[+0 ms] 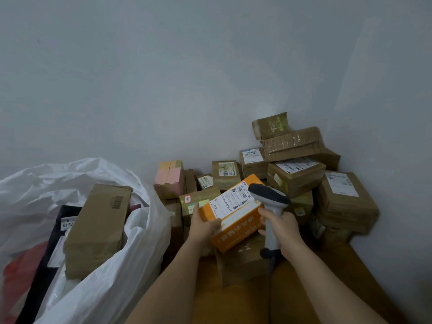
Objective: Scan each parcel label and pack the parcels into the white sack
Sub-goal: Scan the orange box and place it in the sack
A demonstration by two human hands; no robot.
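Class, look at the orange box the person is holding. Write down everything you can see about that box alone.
The orange box looks like printed cardboard, with a white band and pale characters on its side. A white shipping label with barcodes covers its top. It is tilted, held above the brown parcels. The left hand grips its near left corner; the right hand, which holds a grey scanner, touches its right end.

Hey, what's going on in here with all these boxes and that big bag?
A person is scanning parcels. The left hand grips an orange box with its white label up, and the right hand holds a handheld scanner over that label. A heap of brown parcels sits against the wall behind. To the left, the open white sack already holds a long brown box and a few other items.
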